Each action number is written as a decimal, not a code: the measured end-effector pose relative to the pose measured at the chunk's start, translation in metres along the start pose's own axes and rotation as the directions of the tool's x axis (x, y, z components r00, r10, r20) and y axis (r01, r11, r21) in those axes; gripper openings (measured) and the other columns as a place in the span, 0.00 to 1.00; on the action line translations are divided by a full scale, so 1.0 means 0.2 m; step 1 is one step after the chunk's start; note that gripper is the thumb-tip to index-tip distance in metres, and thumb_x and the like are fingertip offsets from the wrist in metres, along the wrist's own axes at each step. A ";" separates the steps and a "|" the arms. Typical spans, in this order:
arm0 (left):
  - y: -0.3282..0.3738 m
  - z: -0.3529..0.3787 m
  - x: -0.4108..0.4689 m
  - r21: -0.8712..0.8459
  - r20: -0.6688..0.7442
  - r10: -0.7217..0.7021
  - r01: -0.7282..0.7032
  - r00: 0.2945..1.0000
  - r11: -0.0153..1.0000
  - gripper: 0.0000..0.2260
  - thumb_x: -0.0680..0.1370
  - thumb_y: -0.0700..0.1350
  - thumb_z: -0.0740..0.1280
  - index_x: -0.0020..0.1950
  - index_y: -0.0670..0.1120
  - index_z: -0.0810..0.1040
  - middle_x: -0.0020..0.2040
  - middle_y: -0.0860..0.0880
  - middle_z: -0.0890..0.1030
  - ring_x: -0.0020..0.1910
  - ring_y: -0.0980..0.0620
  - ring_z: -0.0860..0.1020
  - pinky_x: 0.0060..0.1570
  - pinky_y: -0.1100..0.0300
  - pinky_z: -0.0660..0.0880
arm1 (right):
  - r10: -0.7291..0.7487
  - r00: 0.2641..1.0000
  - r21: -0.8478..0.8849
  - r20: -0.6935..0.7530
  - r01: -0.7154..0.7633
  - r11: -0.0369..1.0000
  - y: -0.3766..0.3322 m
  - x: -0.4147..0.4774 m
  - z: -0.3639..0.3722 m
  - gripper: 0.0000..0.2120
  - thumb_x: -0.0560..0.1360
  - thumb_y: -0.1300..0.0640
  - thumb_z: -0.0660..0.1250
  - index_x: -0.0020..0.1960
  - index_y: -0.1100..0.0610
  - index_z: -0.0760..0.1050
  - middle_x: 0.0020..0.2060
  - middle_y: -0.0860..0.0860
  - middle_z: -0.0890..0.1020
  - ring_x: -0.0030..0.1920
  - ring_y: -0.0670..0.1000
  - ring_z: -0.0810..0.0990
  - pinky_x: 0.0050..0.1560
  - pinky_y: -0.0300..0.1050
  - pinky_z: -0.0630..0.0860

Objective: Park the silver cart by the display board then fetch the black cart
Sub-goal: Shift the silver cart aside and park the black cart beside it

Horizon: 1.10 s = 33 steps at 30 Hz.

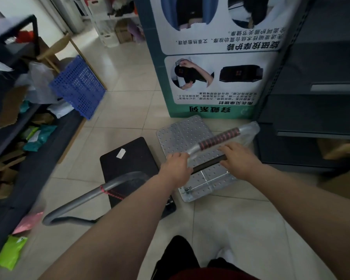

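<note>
The silver cart (pixel 182 134), a perforated metal platform, stands on the tile floor with its far edge touching the foot of the display board (pixel 210 57), a green-framed poster panel. Its plastic-wrapped handle (pixel 218 139) has a red-and-black grip, and a black bar runs just below it. My left hand (pixel 177 168) is closed around the left end of that black bar. My right hand (pixel 238 158) grips the bar's right part from above. The black cart (pixel 129 158) sits directly left of the silver one, its grey handle (pixel 109 187) with red tape curving toward me, untouched.
Dark shelving (pixel 321 87) rises right of the board, close to the silver cart. On the left, a low rack (pixel 28 138) holds parcels, bags and a leaning blue perforated crate (pixel 78 87). Tile floor runs back between them to white shelves (pixel 107 23). My feet show at the bottom.
</note>
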<state>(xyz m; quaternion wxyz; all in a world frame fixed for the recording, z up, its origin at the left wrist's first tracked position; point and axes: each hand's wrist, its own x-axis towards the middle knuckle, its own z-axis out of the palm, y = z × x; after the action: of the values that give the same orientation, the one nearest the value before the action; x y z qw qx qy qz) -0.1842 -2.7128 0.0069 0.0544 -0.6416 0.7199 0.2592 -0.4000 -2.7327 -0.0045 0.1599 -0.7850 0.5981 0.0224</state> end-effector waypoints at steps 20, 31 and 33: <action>0.09 0.04 0.56 -0.066 0.211 -0.051 0.067 0.976 0.996 0.13 0.78 0.46 0.62 0.61 0.44 0.68 0.55 0.42 0.76 0.47 0.46 0.73 0.45 0.55 0.69 | 0.139 0.964 -0.038 0.225 -0.134 0.990 0.38 0.53 -0.08 0.27 0.77 0.41 0.57 0.72 0.52 0.61 0.70 0.54 0.66 0.71 0.56 0.61 0.71 0.58 0.59; 0.26 0.17 0.49 -0.033 0.076 -0.190 0.193 0.979 0.981 0.11 0.78 0.40 0.60 0.59 0.46 0.64 0.53 0.41 0.77 0.51 0.41 0.75 0.51 0.45 0.76 | 0.045 0.959 -0.064 0.279 -0.028 0.998 0.62 0.47 -0.12 0.29 0.70 0.29 0.56 0.59 0.51 0.71 0.57 0.53 0.75 0.59 0.57 0.68 0.60 0.51 0.65; 0.30 0.20 0.47 -0.019 0.063 -0.235 0.237 0.970 0.971 0.13 0.76 0.38 0.61 0.59 0.47 0.64 0.54 0.42 0.76 0.52 0.41 0.75 0.52 0.44 0.76 | 0.021 0.959 -0.053 0.283 -0.006 0.999 0.65 0.44 -0.12 0.28 0.72 0.31 0.56 0.59 0.51 0.72 0.56 0.53 0.76 0.59 0.56 0.68 0.59 0.50 0.66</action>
<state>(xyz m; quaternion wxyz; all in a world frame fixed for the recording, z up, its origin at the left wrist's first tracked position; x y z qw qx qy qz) -0.2683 -2.7758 -0.0477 0.0981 -0.7151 0.6331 0.2795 -0.5013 -2.8517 -0.0303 0.2235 -0.7735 0.5736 0.1509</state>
